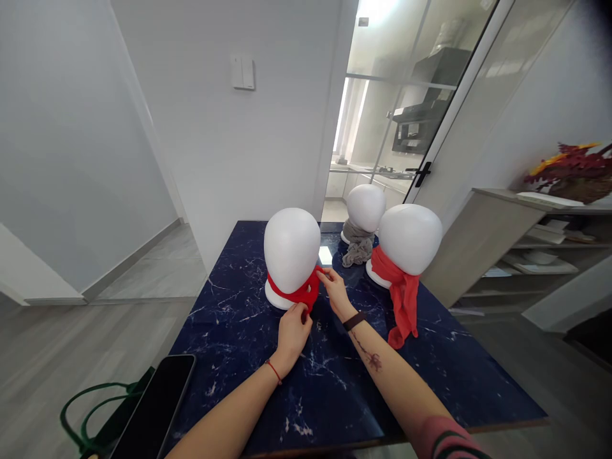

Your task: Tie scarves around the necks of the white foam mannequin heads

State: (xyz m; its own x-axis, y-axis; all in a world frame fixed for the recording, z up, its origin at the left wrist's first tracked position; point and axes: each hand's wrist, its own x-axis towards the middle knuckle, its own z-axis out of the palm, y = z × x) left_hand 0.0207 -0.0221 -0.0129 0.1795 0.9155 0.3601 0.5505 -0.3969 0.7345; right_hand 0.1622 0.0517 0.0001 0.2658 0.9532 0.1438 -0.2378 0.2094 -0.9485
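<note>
While left hand point(293, 331) and right hand point(336, 293) pinch the red fabric scarf point(313, 293), it bunches right of its white egg-shaped head point(292, 248)

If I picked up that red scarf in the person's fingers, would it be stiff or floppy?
Floppy, probably: the scarf bends and bunches around the neck of the white head. Likely light too, since the left hand and right hand just pinch it. Tugged, it might tip the head, being wrapped around the neck.
</note>
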